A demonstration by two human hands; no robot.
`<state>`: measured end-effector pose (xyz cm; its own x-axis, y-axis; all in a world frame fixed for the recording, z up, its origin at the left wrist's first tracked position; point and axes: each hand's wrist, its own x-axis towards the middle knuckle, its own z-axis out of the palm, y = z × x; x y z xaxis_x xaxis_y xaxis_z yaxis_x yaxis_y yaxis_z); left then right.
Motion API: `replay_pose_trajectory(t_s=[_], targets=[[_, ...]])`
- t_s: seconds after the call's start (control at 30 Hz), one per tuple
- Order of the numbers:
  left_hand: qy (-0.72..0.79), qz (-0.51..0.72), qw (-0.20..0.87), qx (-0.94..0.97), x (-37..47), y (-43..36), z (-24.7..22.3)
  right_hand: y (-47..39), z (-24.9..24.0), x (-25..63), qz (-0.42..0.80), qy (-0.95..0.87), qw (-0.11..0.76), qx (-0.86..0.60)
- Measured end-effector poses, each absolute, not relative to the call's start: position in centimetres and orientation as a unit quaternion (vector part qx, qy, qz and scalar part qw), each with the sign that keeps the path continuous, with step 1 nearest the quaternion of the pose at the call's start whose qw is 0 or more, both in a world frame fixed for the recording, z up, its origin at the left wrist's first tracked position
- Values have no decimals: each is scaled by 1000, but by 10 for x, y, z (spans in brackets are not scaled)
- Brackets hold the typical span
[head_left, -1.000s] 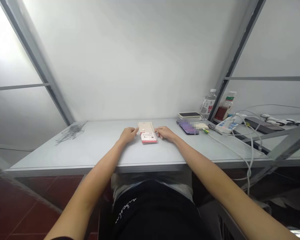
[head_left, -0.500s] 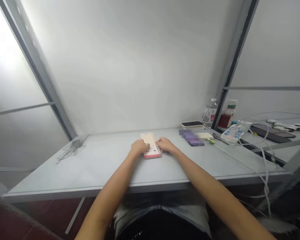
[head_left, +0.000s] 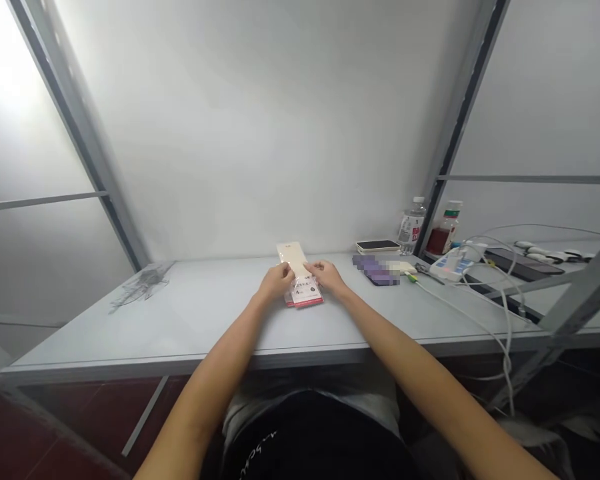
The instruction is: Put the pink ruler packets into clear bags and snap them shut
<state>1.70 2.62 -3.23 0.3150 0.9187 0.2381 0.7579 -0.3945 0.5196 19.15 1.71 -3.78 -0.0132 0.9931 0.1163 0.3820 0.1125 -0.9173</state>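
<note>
A flat cream-coloured packet (head_left: 308, 293) in shiny clear wrapping, with dark print and a pink-red band along its near edge, is between my hands, tilted up from the table. My left hand (head_left: 276, 280) is closed, thumb and fingers pinching its left edge. On the right edge, my right hand (head_left: 327, 275) pinches it with thumb and forefinger. Below it a second red-edged packet (head_left: 289, 302) peeks out at the near left, mostly hidden.
To the right lie a blurred purple packet (head_left: 376, 270), a phone (head_left: 379, 245) and a water bottle (head_left: 413, 228). Beyond them are a bottle of red liquid (head_left: 443, 233), a power strip (head_left: 451, 265) and a white cable (head_left: 460, 317). A dark wire tangle (head_left: 143, 287) lies left on the white table (head_left: 180, 333).
The top packet has been raised and turned slightly, showing another one beneath it. Both hands have closed in on its edges. The view has shifted a little.
</note>
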Motion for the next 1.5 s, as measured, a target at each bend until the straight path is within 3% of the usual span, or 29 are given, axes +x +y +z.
replay_pose_trajectory(t_s=[0.7,1.5], targets=[[506,291,84,808,31,9,-30,7,-35,182,541,-569,448,-427],[467,96,118,871,21,14,-22,10,-38,194,528,-587,417,-451]])
